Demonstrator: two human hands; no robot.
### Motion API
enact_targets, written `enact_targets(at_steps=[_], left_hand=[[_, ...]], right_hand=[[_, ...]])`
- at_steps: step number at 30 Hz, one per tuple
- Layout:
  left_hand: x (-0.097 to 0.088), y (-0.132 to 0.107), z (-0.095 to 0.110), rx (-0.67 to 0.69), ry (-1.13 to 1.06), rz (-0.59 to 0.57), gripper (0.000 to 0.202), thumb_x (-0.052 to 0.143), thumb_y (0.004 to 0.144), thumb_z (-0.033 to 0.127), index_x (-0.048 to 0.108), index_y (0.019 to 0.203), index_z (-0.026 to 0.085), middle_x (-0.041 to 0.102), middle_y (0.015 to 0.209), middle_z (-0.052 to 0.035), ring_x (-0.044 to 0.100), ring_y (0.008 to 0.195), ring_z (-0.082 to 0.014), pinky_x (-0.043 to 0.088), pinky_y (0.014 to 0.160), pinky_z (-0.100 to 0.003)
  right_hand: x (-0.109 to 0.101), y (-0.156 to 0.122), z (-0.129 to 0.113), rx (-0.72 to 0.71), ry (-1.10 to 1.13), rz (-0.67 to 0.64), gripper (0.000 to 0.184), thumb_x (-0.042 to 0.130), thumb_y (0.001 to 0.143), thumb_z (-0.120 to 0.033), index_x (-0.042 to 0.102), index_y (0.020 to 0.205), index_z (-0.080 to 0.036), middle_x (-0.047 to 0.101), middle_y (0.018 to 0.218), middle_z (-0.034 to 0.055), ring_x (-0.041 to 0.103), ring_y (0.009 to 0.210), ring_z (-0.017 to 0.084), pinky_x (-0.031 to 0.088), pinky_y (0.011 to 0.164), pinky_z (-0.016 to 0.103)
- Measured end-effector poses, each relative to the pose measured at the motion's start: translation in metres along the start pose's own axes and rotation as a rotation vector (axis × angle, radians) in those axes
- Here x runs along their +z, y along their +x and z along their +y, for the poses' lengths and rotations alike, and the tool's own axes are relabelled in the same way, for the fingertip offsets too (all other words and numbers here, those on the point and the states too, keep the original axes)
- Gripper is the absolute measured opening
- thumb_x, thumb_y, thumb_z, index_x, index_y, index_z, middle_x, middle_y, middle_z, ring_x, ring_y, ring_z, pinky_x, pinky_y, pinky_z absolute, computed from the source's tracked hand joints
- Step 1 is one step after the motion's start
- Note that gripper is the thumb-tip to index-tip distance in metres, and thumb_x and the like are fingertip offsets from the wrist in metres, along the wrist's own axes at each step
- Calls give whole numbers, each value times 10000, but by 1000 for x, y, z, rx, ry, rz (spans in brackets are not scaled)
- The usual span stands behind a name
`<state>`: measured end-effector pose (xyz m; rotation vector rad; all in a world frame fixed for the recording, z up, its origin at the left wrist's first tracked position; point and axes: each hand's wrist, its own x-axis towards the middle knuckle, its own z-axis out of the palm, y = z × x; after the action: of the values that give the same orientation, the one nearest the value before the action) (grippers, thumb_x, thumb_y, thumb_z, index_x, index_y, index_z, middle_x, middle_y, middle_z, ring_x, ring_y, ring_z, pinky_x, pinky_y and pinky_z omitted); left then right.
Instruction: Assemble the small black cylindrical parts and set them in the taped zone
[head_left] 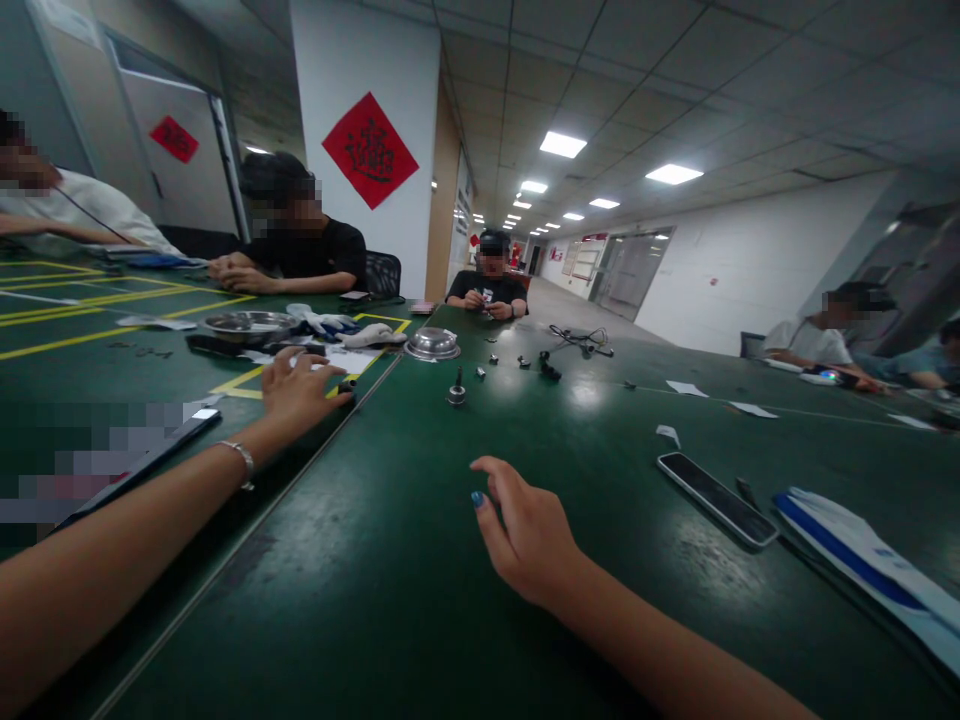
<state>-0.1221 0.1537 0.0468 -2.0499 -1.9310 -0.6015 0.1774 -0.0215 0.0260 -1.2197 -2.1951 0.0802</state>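
Green counter spreads across my view, with ceiling lights leaving pale glare on its top. My left grip hangs just left of the seam, fingers fanned; a small black piece sits at the gap between thumb and forefinger, and from here I can't tell whether they pinch it. I judge the hand is held flat and low so the thumb side can meet so small a thing. My right grip is loosely curled and holds nothing I can see, its thumb well apart from the forefinger; it seems kept back to leave the middle free.

Ahead of it a metal part stands on its broad base, peg upward, probably because that way it is steady. Beyond are a silver bit and a black fitting, spaced apart, perhaps to be easily told from each other. An inverted bowl rests near gloves and a tray. Off to the right lie a phone and a packet, likely set aside. Farther out, a person at the end handles something too small to name.
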Motion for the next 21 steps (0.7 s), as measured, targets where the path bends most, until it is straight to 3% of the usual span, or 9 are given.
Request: enact_targets(at_steps=[4, 11, 21], left_hand=[[3, -1, -6, 33, 115, 77, 547, 585, 802, 435, 520, 1246, 123, 457, 1321, -150, 142, 1289, -373, 189, 976, -459], [8, -2, -1, 75, 173, 19, 341, 493, 857, 424, 683, 988, 174, 543, 1242, -98, 176, 1297, -320, 158, 994, -442], [7, 2, -1, 24, 125, -13, 415, 455, 848, 461, 720, 990, 176, 542, 1269, -111, 198, 1298, -350, 168, 1001, -453]], right_hand=[[-2, 0, -1, 8, -3, -9, 332, 319, 948, -279, 420, 1228, -131, 579, 838, 37, 533, 616, 137, 345, 555, 251], [-3, 1, -3, -16, -7, -20, 308, 344, 938, -267, 431, 1213, -157, 588, 958, 55, 550, 662, 136, 366, 600, 260], [-4, 1, -5, -30, -7, -51, 282, 344, 931, -244, 451, 1181, -167, 581, 1003, 57, 556, 696, 136, 376, 610, 252]])
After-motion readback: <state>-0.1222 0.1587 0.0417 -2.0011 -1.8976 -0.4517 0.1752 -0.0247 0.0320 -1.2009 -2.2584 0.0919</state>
